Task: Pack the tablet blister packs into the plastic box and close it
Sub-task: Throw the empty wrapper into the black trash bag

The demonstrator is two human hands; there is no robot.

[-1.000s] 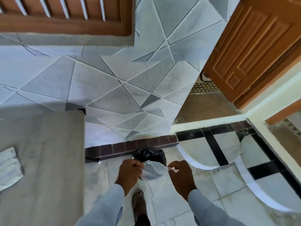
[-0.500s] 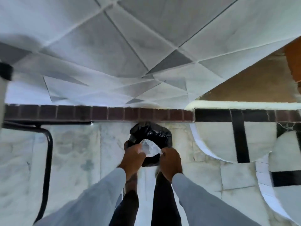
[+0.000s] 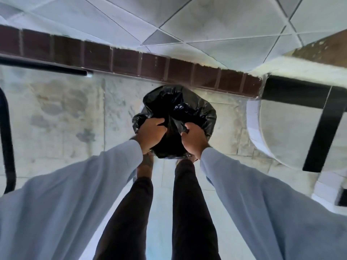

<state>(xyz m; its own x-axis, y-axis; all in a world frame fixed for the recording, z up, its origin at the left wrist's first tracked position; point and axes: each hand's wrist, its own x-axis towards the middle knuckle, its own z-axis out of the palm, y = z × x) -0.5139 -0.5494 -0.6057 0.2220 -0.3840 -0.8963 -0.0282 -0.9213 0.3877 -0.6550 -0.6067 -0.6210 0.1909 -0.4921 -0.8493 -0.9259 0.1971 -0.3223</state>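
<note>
A crumpled black plastic bag (image 3: pixel 176 109) sits on the stone floor by the wall, right in front of my feet. My left hand (image 3: pixel 153 133) grips the bag's near left edge with closed fingers. At the near right edge my right hand (image 3: pixel 194 138) is closed on the plastic too. No blister pack and no plastic box shows in this view. The clear wrapper I held a moment ago is out of sight.
A dark red tile skirting (image 3: pixel 131 59) runs along the foot of the tiled wall (image 3: pixel 206 19). A black metal tube frame (image 3: pixel 7 132) stands at the left edge. My legs in dark trousers (image 3: pixel 187 203) stand just behind the bag. A black-striped floor inlay (image 3: pixel 323 128) lies to the right.
I have bent down closer to the floor. The clear wrapper between my hands has gone from view, and both hands now grip the black bag's edges.
</note>
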